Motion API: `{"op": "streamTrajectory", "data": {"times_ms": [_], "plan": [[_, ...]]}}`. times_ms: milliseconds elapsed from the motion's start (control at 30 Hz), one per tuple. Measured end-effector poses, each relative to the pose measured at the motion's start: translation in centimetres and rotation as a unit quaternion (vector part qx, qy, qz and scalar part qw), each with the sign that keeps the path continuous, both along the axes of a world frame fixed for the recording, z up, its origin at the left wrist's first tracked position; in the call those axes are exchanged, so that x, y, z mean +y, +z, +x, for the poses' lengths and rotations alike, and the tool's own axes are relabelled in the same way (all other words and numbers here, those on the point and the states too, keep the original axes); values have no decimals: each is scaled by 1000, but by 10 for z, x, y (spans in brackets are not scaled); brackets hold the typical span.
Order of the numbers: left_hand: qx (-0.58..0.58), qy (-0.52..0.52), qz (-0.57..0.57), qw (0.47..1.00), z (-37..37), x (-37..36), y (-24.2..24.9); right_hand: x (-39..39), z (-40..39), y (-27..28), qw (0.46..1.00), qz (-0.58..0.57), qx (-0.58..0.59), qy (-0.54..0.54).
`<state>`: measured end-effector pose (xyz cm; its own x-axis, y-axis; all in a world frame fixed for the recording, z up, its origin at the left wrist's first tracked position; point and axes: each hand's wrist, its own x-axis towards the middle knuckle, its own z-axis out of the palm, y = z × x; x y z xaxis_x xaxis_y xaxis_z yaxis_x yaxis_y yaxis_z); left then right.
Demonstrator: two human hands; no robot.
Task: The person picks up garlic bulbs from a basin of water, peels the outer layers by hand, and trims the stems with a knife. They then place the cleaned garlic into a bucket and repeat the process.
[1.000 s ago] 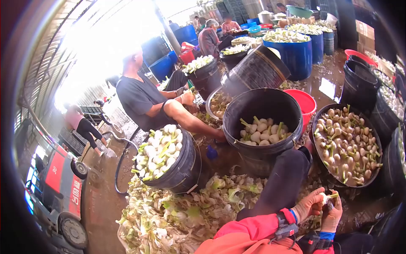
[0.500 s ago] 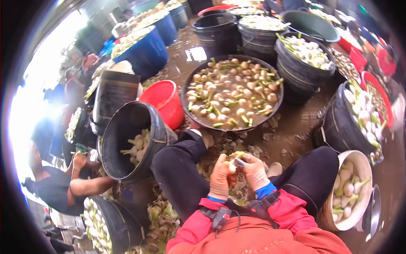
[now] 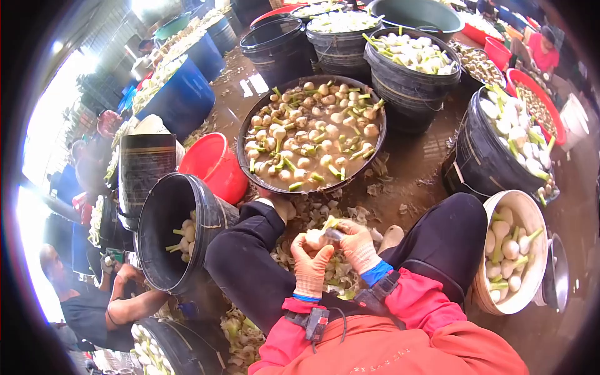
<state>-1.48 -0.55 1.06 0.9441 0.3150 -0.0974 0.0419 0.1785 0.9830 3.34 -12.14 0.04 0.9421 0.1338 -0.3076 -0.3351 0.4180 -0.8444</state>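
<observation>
My left hand (image 3: 310, 257), in an orange glove, is closed around a pale garlic-like bulb (image 3: 317, 237) with a short green stem. The gloved right hand (image 3: 357, 245) presses against the same bulb and grips a small knife (image 3: 335, 234), whose grey blade lies at the stem side; its handle is hidden in the fingers. Both hands meet between my knees, over a heap of peeled skins (image 3: 344, 280). Beyond them stands a wide round tub (image 3: 245, 164) of brown water with many stemmed bulbs.
At my right is a white bucket (image 3: 542, 262) of peeled bulbs, with a metal bowl (image 3: 558, 275) beside it. A tilted black bucket (image 3: 215, 215) and a red bucket (image 3: 215, 165) stand left. Full black buckets (image 3: 409, 100) line the back. Another person (image 3: 106, 306) works at far left.
The view has shifted, so the tub and buckets sit further left. My hands have moved slightly left and up, and the bulb has turned to show more of its pale side.
</observation>
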Motion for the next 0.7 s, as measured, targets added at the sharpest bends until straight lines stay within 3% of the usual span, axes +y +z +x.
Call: {"op": "streamTrajectory", "data": {"times_ms": [33,67,167,200,267,300,367,400,433,467,500,567,633,667,700], "plan": [[-39,25,129,991,3,-1,2,3,-1,1,999,-20,-38,28],[42,24,13,999,0,3,7,7,-3,2,997,77,14,23],[88,-40,-199,975,-3,7,24,-8,-1,18,990,103,54,76],[92,-42,-196,975,-3,11,21,-12,0,23,987,111,59,96],[80,-141,-348,923,0,19,12,-12,5,22,988,118,70,65],[82,-145,-346,923,-1,17,13,-13,7,19,989,124,78,37],[12,-284,-463,839,-4,12,21,-11,17,-16,993,71,90,34],[9,-301,-485,821,-5,9,25,-7,20,-32,992,-109,3,67],[14,-306,-484,820,-7,6,29,-5,22,-38,949,-288,-81,99],[31,-252,-461,850,-9,3,34,-6,23,-43,948,-293,-64,105],[47,-197,-436,877,-10,3,36,-12,15,-17,811,-507,-202,210],[29,-181,-436,881,-6,8,27,-12,16,-18,849,-456,-218,152],[14,-106,-402,909,-4,13,17,-10,14,-10,962,-231,-117,83],[23,-83,-390,917,-4,13,14,-7,12,-6,988,-100,-96,73],[22,-84,-391,916,-2,12,11,-7,7,6,987,-101,-98,73]]}}
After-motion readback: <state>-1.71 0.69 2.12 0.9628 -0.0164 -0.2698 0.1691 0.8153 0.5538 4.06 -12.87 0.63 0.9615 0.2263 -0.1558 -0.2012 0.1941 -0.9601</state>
